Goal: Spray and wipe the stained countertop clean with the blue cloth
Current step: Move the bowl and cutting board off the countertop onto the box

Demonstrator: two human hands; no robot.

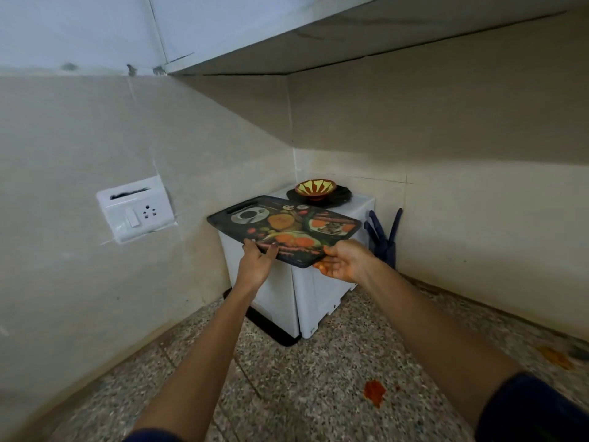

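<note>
The speckled granite countertop (pixel 302 387) carries a red stain (pixel 374 391) near my right forearm and an orange smear (pixel 557 358) at the far right. Both my hands hold a dark tray (pixel 283 228) printed with food pictures, its far end over a white appliance (pixel 299 301) in the corner. My left hand (pixel 256 263) grips the tray's near-left edge. My right hand (pixel 345 261) grips the near-right corner from below. No blue cloth or spray bottle is clearly in view; a dark blue item (pixel 384 237) stands beside the appliance against the wall.
A red and yellow bowl (pixel 315 188) sits on a black plate (pixel 342 196) at the back of the appliance top. A white switch-and-socket plate (pixel 135 210) is on the left wall. A cabinet (pixel 318 33) overhangs above.
</note>
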